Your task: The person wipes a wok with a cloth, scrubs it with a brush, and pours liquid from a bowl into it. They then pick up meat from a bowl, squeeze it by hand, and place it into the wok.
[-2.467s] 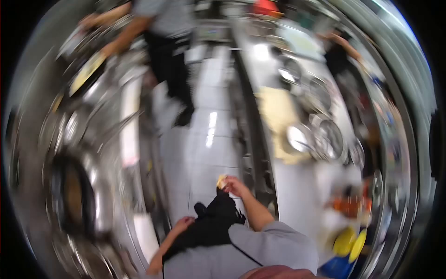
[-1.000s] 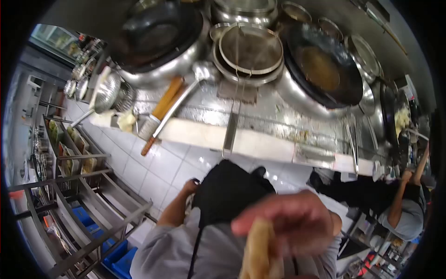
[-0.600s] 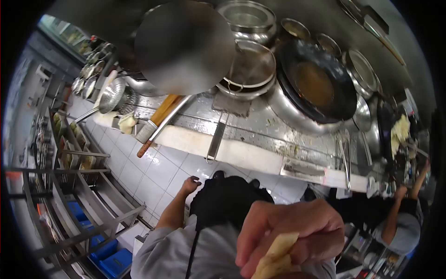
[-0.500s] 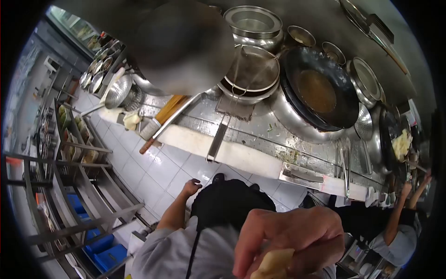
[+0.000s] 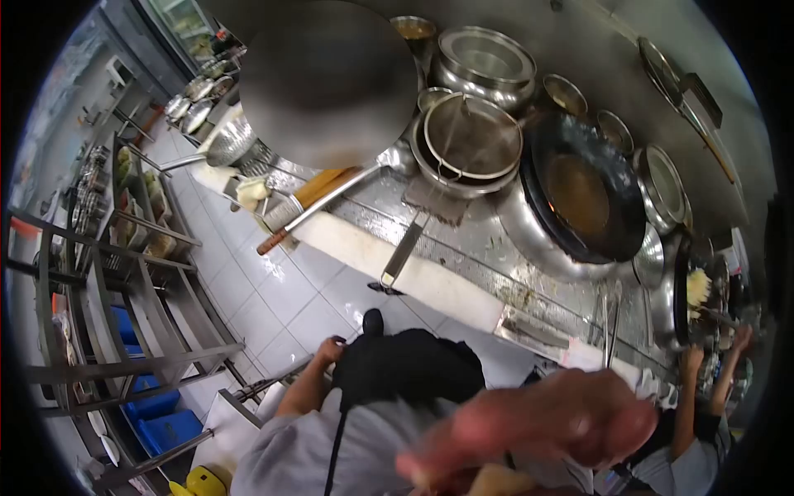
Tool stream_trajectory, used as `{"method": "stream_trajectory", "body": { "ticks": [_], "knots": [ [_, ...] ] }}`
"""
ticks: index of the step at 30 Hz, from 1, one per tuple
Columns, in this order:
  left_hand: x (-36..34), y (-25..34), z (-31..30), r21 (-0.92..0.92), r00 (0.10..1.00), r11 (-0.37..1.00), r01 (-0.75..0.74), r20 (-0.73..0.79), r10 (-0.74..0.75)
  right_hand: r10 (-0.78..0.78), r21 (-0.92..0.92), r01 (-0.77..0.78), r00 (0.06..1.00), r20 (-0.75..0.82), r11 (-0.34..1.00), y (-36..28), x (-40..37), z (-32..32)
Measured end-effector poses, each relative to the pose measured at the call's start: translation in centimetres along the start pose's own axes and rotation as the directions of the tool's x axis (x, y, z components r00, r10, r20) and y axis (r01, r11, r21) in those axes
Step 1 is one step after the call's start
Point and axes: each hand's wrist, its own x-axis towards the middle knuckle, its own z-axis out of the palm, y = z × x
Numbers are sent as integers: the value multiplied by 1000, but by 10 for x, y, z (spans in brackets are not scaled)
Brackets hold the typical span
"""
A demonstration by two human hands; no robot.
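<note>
Right hand [image 5: 554, 417] blurred, fingers curled round pale food [image 5: 500, 481] held up in front of the shirt [image 5: 380, 438]. Left hand [image 5: 330, 350] low beside the apron [image 5: 409, 368], can't tell if it's holding anything. Wok [image 5: 626, 217] on the counter [image 5: 463, 248], strainer [image 5: 473, 140] beside it.

A kitchen, probably commercial — wok [image 5: 626, 202], sieve [image 5: 475, 140], steel range [image 5: 467, 246], tiled floor [image 5: 285, 289].

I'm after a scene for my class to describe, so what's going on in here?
In a kitchen, the person's right hand, blurred and close to the camera, holds a pale piece of food, only partly visible. The left hand is down beside the black apron. Ahead, a black wok holds brown liquid. At the right, a co-worker reaches toward yellowish food.
</note>
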Motion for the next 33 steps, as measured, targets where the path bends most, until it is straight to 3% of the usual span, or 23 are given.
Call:
{"method": "stream_trajectory", "body": {
  "ticks": [3,5,7,8,11,13,17,19,22,24,26,27,28,29,30,31,32,33],
  "knots": [
    [5,1,-19,183,959,960,-211,-153,239,1,-65,-16,973,-230,998,5,24,-14],
    [9,8,-38,80,983,988,-132,-118,141,-39,-153,-39,879,-475,987,14,48,-31],
    [16,18,-52,69,984,988,-139,-106,145,0,-390,-205,885,-465,898,21,59,-85],
    [35,11,-56,68,967,973,-221,-117,227,-7,-476,-283,854,-520,833,26,65,-111],
    [23,55,-69,-141,980,970,-197,-44,193,-33,-645,-555,745,-667,526,22,88,-198],
    [25,82,-76,-138,972,962,-234,-40,230,-158,-751,-578,749,-643,320,13,102,-273],
    [19,123,-77,-250,962,929,-273,-90,259,-285,-578,-792,610,-739,-198,-37,150,-395],
    [8,135,-73,-312,967,916,-252,-123,224,-323,-524,-762,640,-697,-381,-56,160,-490],
    [-18,115,-64,-322,953,907,-272,-223,207,-412,-279,-869,448,-793,-408,-73,182,-569],
    [-41,84,-55,-336,965,927,-165,-250,81,-392,-274,-905,393,-832,-325,-75,187,-631],
    [-70,47,-44,-424,962,905,-33,-260,-86,-386,-258,-890,404,-829,-377,-75,190,-672],
    [-88,33,-41,-355,938,932,75,-291,-186,-258,-328,-783,516,-817,-529,-85,192,-690],
    [-92,-1,-37,-321,930,940,113,-300,-214,-291,-312,-821,484,-825,-479,-88,192,-726],
    [-98,-42,-27,-287,923,945,155,-298,-243,-367,-270,-877,421,-829,-396,-91,197,-718],
    [-108,-65,-20,-310,900,931,195,-319,-295,-488,-291,-886,446,-750,-362,-89,193,-724],
    [-115,-75,-13,-336,876,915,225,-341,-341,-563,-317,-848,521,-642,-424,-89,186,-738],
    [-118,-86,-11,-293,859,919,262,-362,-361,-496,-344,-762,628,-600,-549,-94,180,-750],
    [-122,-87,-7,-255,842,917,308,-376,-388,-466,-300,-791,571,-676,-533,-96,182,-774]
  ]
}}
